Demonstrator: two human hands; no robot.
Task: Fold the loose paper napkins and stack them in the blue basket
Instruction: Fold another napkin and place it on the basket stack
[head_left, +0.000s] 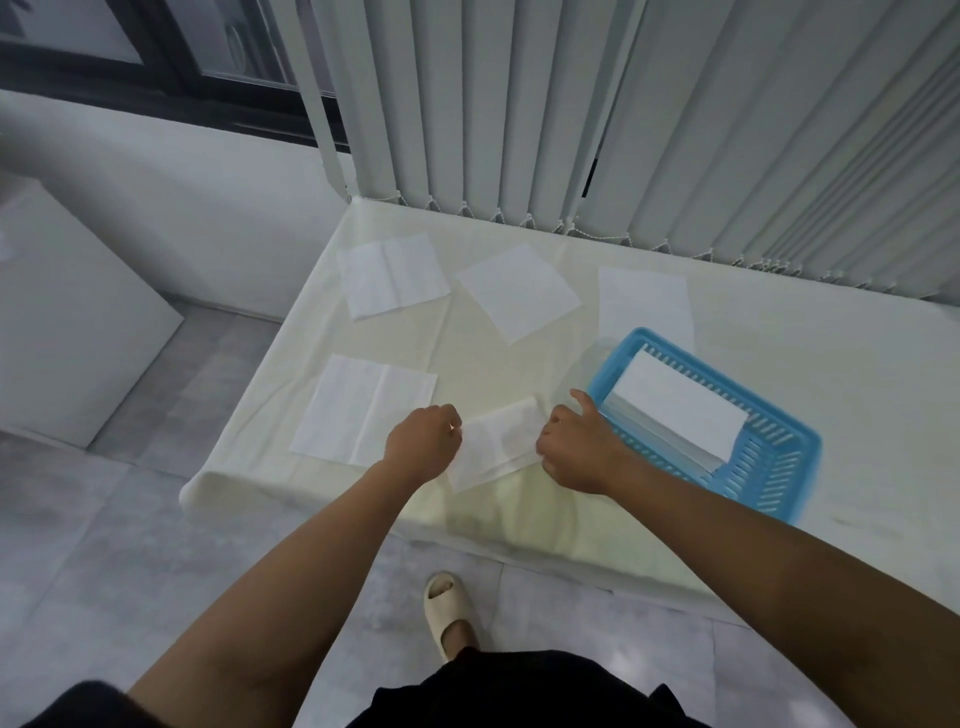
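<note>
The cream-clothed desk (524, 358) is strewn with loose white paper napkins (519, 291). At its right a blue slotted plastic basket (774, 467) is set, with a folded napkin stack (680, 410) laid lengthwise inside. By the near edge a half-folded white napkin (498, 444), long axis left-to-right, is pinched at its ends by the curled fingers of the left hand (423, 441) and right hand (582, 449).

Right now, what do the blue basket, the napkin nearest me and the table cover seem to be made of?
Blue basket: moulded plastic, smooth, going by its slotted walls. Near napkin: thin matte tissue paper, creased and slightly see-through. Table cover: probably soft cream cloth or thin sheeting; it wrinkles and drapes over the edge.
</note>
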